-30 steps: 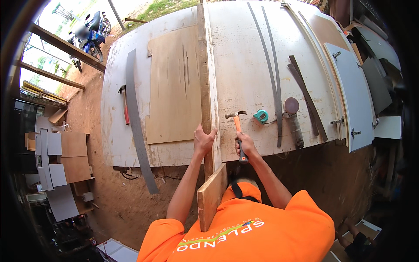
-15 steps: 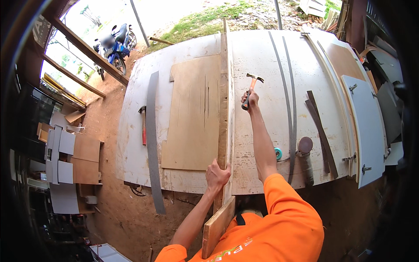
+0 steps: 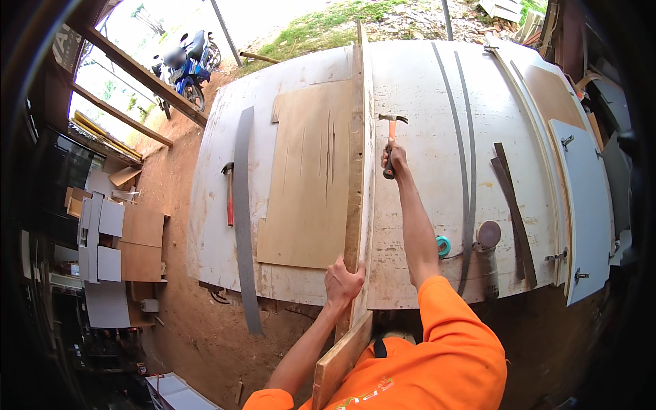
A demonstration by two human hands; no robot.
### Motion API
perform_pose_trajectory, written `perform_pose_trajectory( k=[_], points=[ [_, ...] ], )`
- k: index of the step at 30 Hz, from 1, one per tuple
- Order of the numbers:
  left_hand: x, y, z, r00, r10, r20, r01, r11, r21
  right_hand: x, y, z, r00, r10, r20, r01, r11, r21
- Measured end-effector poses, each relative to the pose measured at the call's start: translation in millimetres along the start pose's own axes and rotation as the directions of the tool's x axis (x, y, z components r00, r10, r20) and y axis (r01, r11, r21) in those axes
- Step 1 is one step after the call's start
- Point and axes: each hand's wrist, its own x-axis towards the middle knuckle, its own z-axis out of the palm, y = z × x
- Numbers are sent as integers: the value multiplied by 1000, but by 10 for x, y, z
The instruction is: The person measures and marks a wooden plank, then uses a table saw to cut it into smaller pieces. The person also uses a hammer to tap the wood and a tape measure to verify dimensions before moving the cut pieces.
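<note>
In the head view, we look down on a long board (image 3: 356,191) running away from us over a white table (image 3: 389,273). Our left hand (image 3: 344,281) is grasping this board near its close end, just beyond a short board (image 3: 342,359). Our right hand (image 3: 394,158) is clenched around the handle of a hammer (image 3: 392,128), whose head sits just right of the long board. Left of that board we see a brown sheet (image 3: 307,178), then a grey strip (image 3: 244,205) and a red-handled hammer (image 3: 230,198). Right of it are a teal tape measure (image 3: 443,246) and, farther out, a round-disc power tool (image 3: 488,234).
</note>
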Motion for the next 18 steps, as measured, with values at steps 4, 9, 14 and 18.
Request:
perform_pose_trajectory(
  k=[4,9,14,18],
  points=[
    [-8,-4,-12,1000,-6,-2,6,1000,3,-11,30,-5,985,-165,-55,172,878,447],
    [6,-20,-4,1000,21,-4,-21,999,-49,72,48,25,996,-23,87,28,998,-56],
    [-6,-25,-23,997,-76,35,74,996,41,45,204,92,982,0,-189,82,900,429],
    [13,-21,-40,998,-46,33,47,999,-14,-22,289,101,999,-29,26,31,996,-80]
  ],
)
